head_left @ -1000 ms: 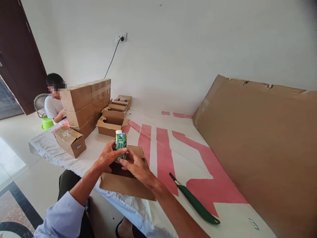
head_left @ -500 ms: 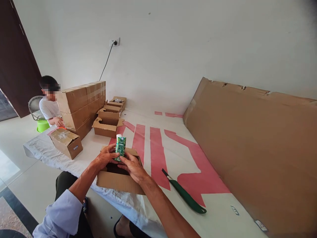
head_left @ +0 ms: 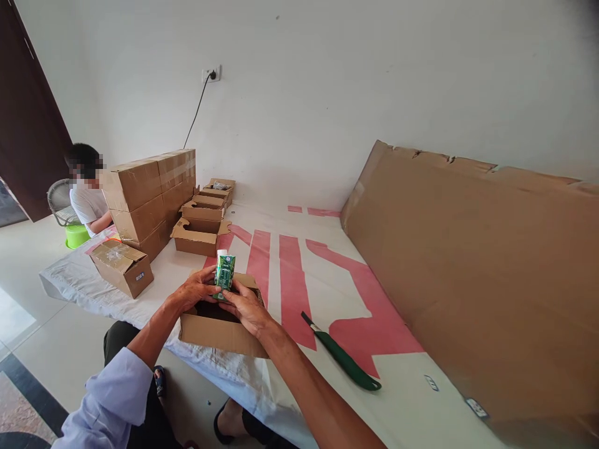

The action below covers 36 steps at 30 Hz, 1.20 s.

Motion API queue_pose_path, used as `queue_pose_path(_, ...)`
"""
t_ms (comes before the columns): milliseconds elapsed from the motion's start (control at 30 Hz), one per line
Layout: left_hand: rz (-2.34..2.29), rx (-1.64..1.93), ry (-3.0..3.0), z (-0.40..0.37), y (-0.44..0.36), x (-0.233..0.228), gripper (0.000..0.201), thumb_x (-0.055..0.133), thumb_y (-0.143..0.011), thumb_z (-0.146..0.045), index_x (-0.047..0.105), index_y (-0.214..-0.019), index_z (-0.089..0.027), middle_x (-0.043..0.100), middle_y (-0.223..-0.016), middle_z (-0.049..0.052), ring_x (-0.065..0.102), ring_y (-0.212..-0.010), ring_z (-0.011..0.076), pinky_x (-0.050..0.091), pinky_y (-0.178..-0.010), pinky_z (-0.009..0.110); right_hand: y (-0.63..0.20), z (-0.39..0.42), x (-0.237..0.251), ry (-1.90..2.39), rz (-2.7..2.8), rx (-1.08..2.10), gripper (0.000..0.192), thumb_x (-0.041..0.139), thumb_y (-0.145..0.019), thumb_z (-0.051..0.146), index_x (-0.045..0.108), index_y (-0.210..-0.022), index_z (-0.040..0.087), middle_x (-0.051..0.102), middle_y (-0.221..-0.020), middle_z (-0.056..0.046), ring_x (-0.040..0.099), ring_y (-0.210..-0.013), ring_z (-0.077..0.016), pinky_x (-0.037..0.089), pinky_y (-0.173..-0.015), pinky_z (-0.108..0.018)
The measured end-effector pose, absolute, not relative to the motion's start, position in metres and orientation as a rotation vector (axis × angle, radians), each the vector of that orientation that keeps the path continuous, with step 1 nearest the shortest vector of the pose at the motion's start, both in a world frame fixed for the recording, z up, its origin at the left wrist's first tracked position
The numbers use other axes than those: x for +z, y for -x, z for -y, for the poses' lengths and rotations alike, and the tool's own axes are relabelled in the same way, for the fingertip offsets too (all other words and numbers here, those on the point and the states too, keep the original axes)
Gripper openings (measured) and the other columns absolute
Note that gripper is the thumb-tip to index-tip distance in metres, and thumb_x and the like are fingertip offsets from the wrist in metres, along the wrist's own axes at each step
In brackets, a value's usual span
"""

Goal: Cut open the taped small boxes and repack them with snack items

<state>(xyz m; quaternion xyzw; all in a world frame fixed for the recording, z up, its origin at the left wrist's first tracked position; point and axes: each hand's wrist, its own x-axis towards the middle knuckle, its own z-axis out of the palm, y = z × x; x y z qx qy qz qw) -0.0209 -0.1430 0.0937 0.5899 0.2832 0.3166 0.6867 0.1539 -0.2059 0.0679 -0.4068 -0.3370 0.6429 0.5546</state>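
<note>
A small green carton (head_left: 224,272) with a white top is held upright over the open cardboard box (head_left: 219,324), its lower end at the box's mouth. It is pinched from both sides: the left hand (head_left: 193,291) is curled against its left face with the thumb laid across the front, and the right hand (head_left: 247,307) is pressed to its right and lower edge with the fingers drawn close together. The open box is seen at the near edge of a white sheet with red bands (head_left: 290,280). To the right of the box, well apart from it, a green-handled knife (head_left: 344,360) is laid flat on the sheet. Farther right of the box, a large flattened cardboard sheet (head_left: 477,274) is propped against the wall. Behind the box, several open boxes (head_left: 200,231) are lined up, and to the left of those a stack of sealed boxes (head_left: 148,193) is found, with one taped box (head_left: 121,267) lying apart in front. A seated person (head_left: 87,196) is partly hidden behind that stack. Nothing is placed between the hands and the box. Compared with half a second earlier, the carton has been lowered slightly toward the box, while both grips are kept unchanged.
</note>
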Motion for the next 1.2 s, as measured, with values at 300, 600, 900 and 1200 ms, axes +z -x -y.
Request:
queue_pose_path(300,-0.570,0.716,-1.353,0.127,0.019,0.090,0.091,0.096,-0.069,-0.027,0.061,-0.153,-0.026,0.069,-0.142,0.017,0.070,-0.117,0.0306,0.060,-0.080,0.029,-0.157,0.191,0.064,0.954,0.781,1.531,0.051,0.091,-0.066,0.028,0.072,-0.114,0.030,0.081,-0.112,-0.002,0.076,-0.104,-0.0247,0.059,-0.093,-0.041)
queue_pose_path(600,-0.617,0.703,-1.393,0.130,0.018,0.093,0.087,0.093,-0.071,-0.030,0.062,-0.152,-0.027,0.065,-0.148,0.015,0.068,-0.121,0.0314,0.059,-0.077,0.028,-0.159,0.188,0.062,0.959,0.808,1.512,0.049,0.092,-0.066,0.031,0.074,-0.112,0.030,0.081,-0.112,-0.004,0.076,-0.104,-0.0267,0.060,-0.092,-0.044)
queue_pose_path(900,-0.879,0.863,-1.977,0.154,0.025,0.106,0.058,0.079,-0.080,-0.025,0.072,-0.138,-0.022,0.076,-0.130,0.011,0.071,-0.112,0.0295,0.058,-0.101,0.045,-0.158,0.203,0.072,0.961,0.837,1.447,0.049,0.091,-0.066,0.033,0.076,-0.112,0.029,0.078,-0.115,-0.005,0.073,-0.104,-0.0248,0.061,-0.086,-0.038)
queue_pose_path(1200,-1.238,0.600,-2.385,0.191,0.086,0.105,0.050,0.089,-0.079,-0.049,0.078,-0.121,-0.024,0.047,-0.163,0.015,0.054,-0.144,0.0397,0.048,-0.119,0.052,-0.204,0.231,0.101,0.821,0.943,1.170,0.044,0.081,-0.081,0.056,0.073,-0.114,0.027,0.075,-0.107,-0.004,0.069,-0.089,-0.0213,0.061,-0.076,-0.036)
